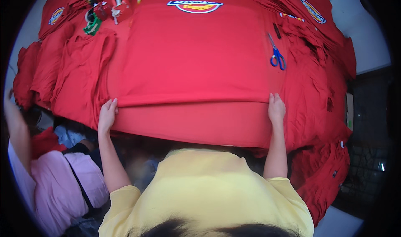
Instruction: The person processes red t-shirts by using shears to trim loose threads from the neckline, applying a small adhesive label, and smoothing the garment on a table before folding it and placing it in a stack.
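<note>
A red T-shirt (195, 53) with a printed emblem at its far end lies spread flat in front of me. My left hand (107, 113) pinches the left corner of its near edge. At the right corner of that same edge my right hand (276, 108) pinches the cloth between thumb and fingers. Between the two hands the edge runs nearly straight and slightly raised, over more red cloth below it. Blue-handled scissors (277, 58) lie beyond my right hand, beside the shirt.
Crumpled red shirts are heaped at the left (79, 70) and right (313, 90). At the far left lie a green tape dispenser (92, 24) and a red-and-white tool (120, 5). A dark slim tool (277, 30) lies near the scissors. A person in pink (67, 182) is close on my left.
</note>
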The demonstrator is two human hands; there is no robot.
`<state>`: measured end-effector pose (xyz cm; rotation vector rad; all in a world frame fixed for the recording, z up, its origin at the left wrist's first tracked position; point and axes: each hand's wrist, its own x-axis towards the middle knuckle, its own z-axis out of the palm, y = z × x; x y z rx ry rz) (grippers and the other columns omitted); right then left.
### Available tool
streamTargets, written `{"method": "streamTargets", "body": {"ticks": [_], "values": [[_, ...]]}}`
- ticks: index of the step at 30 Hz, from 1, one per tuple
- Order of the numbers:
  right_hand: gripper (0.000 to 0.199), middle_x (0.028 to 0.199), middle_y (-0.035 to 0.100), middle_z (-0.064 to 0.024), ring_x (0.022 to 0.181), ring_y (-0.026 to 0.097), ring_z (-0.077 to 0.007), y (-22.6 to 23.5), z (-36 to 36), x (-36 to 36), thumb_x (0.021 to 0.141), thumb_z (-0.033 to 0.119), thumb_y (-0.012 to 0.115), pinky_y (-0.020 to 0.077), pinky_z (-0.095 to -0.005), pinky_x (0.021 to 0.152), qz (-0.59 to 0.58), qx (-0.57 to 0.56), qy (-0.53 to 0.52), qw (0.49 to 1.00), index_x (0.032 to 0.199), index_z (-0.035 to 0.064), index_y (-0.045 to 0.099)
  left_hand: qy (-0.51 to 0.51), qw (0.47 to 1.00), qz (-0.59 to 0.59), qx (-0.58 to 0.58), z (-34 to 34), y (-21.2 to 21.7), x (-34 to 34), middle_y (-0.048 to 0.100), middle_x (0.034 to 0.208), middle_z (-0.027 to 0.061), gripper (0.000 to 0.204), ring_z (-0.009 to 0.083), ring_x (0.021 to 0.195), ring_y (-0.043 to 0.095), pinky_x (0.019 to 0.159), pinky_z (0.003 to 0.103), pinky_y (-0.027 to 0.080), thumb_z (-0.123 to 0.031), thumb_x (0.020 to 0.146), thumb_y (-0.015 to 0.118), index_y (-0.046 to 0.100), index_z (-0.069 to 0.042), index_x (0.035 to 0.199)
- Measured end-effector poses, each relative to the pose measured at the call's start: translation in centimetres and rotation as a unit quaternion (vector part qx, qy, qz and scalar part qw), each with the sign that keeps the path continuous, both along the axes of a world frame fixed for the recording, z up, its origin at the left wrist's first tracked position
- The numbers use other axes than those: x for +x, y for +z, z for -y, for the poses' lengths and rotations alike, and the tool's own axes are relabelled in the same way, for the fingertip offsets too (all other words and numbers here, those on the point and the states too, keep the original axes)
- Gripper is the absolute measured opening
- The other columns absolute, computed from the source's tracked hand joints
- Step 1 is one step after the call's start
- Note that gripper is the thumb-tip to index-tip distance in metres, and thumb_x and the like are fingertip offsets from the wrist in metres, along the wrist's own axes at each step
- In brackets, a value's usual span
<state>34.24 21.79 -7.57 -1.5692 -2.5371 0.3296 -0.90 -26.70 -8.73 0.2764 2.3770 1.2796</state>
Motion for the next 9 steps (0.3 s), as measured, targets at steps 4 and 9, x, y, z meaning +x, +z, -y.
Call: {"method": "streamTargets", "body": {"ticks": [4,9], "values": [[0.04,0.09,0.063,-0.0265,0.09,0.059,-0.0456,-0.46,-1.12,0.72,0.097,0.038,0.04,0.0439,-0.0534,0.076,-0.015,-0.027,0.03,0.999,0.098,0.0016,0.057,-0.006,1.0,0.002,-0.009,-0.64,1.16,0.61,0.048,0.065,-0.001,0.035,0.009,0.063,0.043,0.061,0.026,0.036,-0.028,0.099,0.046,0.05,-0.005,0.074],[0.042,0.093,0.063,-0.0277,0.093,0.061,-0.0429,-0.06,-1.32,0.25,0.097,0.04,0.042,0.0449,-0.0507,0.078,-0.051,-0.08,0.03,0.995,0.105,0.002,0.059,-0.012,1.0,-0.009,-0.005,-0.16,1.1,0.92,0.048,0.065,0.0,0.034,0.0098,0.064,0.045,0.064,0.027,0.037,-0.029,0.1,0.047,0.051,-0.004,0.077]]}}
